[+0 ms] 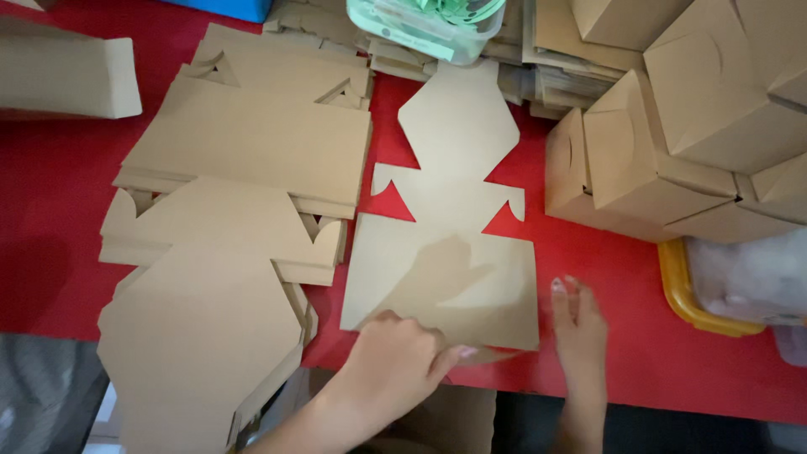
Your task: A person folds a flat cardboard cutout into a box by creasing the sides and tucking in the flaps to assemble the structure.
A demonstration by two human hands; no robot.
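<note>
Cardboard blank [445,244]: flat on red table [622,277], long axis running away from the person, near edge at the table's front.
Left hand [395,361]: nearer; thumb and fingers pinch the blank's near edge.
Right hand [578,324]: just right of the blank's near corner, fingers straight and together, resting on the table.
Stack [227,252]: more blanks, left.
Boxes [672,126]: folded, far right.

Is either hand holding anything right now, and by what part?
The left hand pinches the flat cardboard box blank at its near bottom edge. The right hand hovers open beside it, holding nothing.
</note>
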